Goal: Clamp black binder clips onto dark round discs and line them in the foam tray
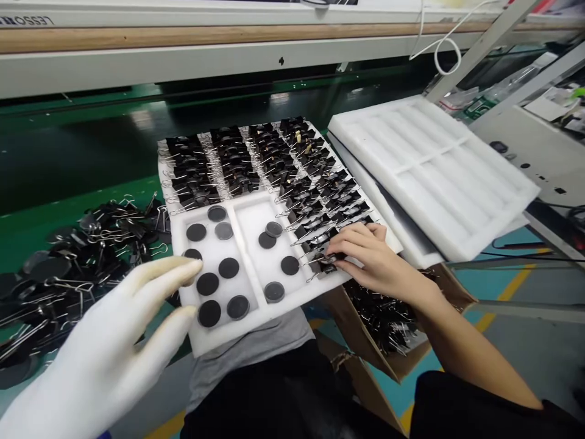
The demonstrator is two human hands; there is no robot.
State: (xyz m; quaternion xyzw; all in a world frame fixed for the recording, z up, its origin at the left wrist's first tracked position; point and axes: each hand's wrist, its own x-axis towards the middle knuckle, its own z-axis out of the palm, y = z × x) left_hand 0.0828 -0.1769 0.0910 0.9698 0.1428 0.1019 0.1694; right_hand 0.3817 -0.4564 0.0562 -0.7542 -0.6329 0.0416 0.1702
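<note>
My left hand (137, 305), in a white glove, is over the left edge of a white foam tray (247, 241). Its fingers are apart, close to a black disc (207, 283), and nothing shows between them. Several round black discs lie loose in the tray's two compartments. My right hand (363, 253), bare, has its fingers pressed round a black binder clip (329, 261) at the near right end of the clip rows. Beyond the tray, black binder clips (235, 155) stand in rows on a white board, their wire handles sticking out.
A pile of binder clips and discs (105, 244) lies on the green surface at left. Stacked white foam trays (434, 171) sit at right. Below my right arm is a cardboard box (365, 329) of clips. A metal beam (205, 61) crosses behind.
</note>
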